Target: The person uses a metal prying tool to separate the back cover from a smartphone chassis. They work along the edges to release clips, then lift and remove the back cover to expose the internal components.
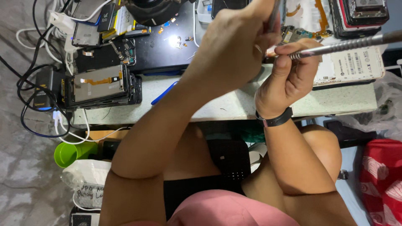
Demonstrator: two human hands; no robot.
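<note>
pinching a screwdriver (pixel 335 45) by its knurled metal shaft, the right hand (pixel 289 79) is closing around it above the worktop (pixel 234 104); it is looking stiff, light and grippy there. the left hand (pixel 234 46) is curling round a thin metal part, mostly hidden.

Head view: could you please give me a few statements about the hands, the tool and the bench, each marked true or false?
1. The right hand holds a metal screwdriver. True.
2. The right wrist wears a black band. True.
3. The green cup stands on the bench. False: it sits lower, beside the bench.
4. The left hand rests flat on the bench. False: it is raised, gripping something largely hidden.
</note>
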